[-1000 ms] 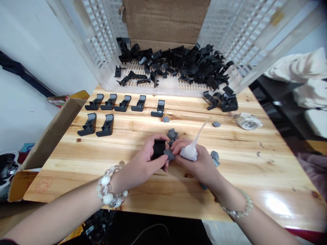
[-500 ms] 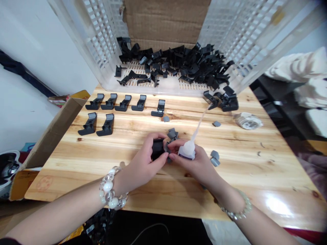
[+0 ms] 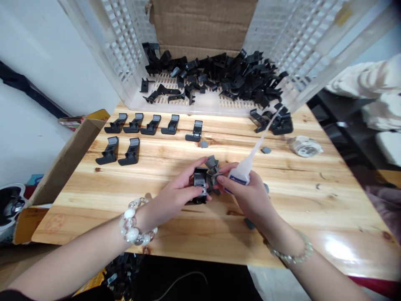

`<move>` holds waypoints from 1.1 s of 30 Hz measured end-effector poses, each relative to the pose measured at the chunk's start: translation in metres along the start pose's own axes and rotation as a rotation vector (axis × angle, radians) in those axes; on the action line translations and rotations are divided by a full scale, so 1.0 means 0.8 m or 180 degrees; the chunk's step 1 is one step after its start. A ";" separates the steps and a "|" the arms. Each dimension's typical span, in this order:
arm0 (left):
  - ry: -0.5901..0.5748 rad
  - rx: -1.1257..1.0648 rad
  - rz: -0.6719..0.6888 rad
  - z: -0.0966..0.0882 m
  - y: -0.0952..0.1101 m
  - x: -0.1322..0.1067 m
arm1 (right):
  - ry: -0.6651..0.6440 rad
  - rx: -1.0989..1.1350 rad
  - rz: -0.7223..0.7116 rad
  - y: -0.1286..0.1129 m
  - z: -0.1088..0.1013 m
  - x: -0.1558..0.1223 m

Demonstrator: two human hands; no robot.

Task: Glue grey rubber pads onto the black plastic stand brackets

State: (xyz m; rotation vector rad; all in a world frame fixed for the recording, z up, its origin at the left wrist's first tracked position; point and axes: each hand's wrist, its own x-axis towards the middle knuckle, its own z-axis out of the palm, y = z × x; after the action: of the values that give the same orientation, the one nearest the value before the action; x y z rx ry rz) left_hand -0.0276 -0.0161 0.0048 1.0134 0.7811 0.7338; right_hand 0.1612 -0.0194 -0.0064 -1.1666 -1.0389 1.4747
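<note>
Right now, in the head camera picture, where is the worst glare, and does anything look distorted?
In the head view, strong glare sits on the varnished wooden table at lower right; the wide lens makes the white plastic crate walls splay outward; the left hand and right hand look reasonably sharp.

Both forearms are angling in toward the middle of the view, the left forearm from the lower left corner and the right forearm from the lower right. The left wrist is staying fairly straight, while the left hand is turning its palm inward, its fingers curling closed in a firm grip. The right wrist is bending slightly, and the right hand is closing into a pinch, its fingers pointing left. The two hands are working just apart, fingertips nearly meeting.
</note>
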 end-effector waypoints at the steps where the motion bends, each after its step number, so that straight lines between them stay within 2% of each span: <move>1: -0.0008 -0.0069 -0.0012 0.000 -0.003 0.001 | -0.0061 -0.0001 0.0030 -0.002 0.002 -0.001; 6: -0.0028 -0.0088 0.0016 0.003 -0.015 0.000 | -0.0281 -0.0105 0.0260 -0.009 0.013 -0.007; 11: -0.0122 -0.0376 -0.0288 0.008 -0.010 -0.004 | -0.0391 -0.0018 0.0508 -0.009 0.016 -0.006; 19: -0.0171 -0.0698 -0.0326 0.008 -0.009 -0.001 | -0.0478 -0.0211 0.0420 -0.007 0.010 -0.004; 24: -0.0150 -0.0899 -0.0438 0.010 -0.006 -0.003 | -0.0403 -0.0425 0.0287 -0.009 0.014 -0.008; 28: -0.0066 -0.0843 -0.0334 0.013 -0.007 -0.003 | -0.0274 -0.0599 0.0039 -0.007 0.020 -0.011; 30: 0.0009 -0.0871 -0.0295 0.014 -0.007 -0.001 | -0.0177 -0.0487 0.0042 -0.005 0.021 -0.011; 33: 0.0154 -0.1044 -0.0390 0.012 -0.003 0.002 | -0.0211 0.0038 0.0210 -0.004 0.014 -0.008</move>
State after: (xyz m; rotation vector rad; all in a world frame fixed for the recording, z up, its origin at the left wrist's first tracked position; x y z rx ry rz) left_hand -0.0182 -0.0203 0.0054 0.6491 0.7293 0.7538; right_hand 0.1511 -0.0256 -0.0002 -1.1601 -1.0438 1.5784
